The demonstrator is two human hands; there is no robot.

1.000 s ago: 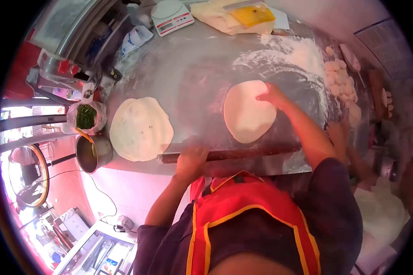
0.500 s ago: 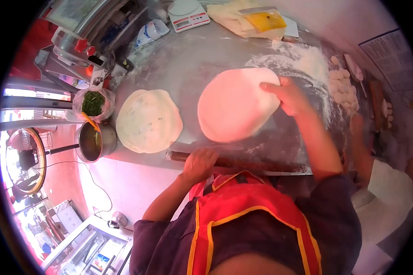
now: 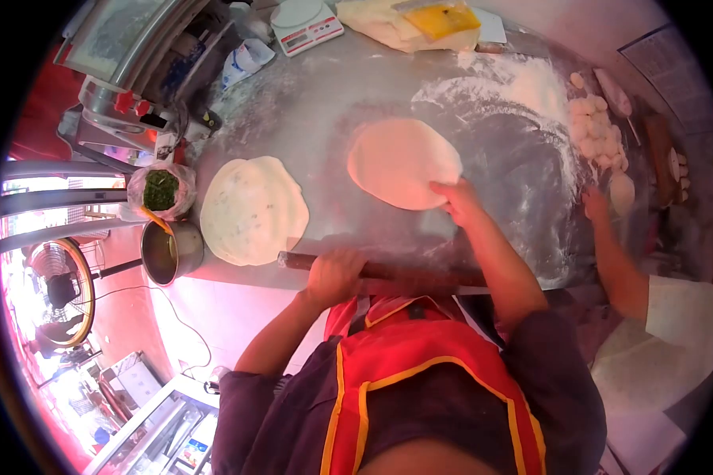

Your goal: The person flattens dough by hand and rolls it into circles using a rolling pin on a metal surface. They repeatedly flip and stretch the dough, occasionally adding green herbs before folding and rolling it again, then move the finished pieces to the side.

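My left hand point(image 3: 337, 275) is wrapped round a dark wooden rolling pin point(image 3: 424, 273) that lies along the near edge of the table. With thumb and fingers, my right hand point(image 3: 458, 203) pinches the lower right edge of a thin round dough sheet point(image 3: 400, 162). That sheet is spread out over the middle of the metal table; whether all of it touches the surface I cannot tell. To its left, apart from it, lies a stack of flattened dough rounds point(image 3: 253, 210) with small dark flecks.
A co-worker's hand point(image 3: 596, 204) is beside a small flattened dough piece point(image 3: 622, 194) and several dough balls point(image 3: 596, 134). Loose flour point(image 3: 523, 83) coats the back right. On the left stand a bag of chopped greens point(image 3: 161, 190) and a metal pot point(image 3: 172, 253). A scale point(image 3: 305, 28) is behind.
My right hand has moved left and slightly down with the dough sheet, which looks smaller and flatter now. My left hand stays on the rolling pin. The co-worker's hand has shifted left.
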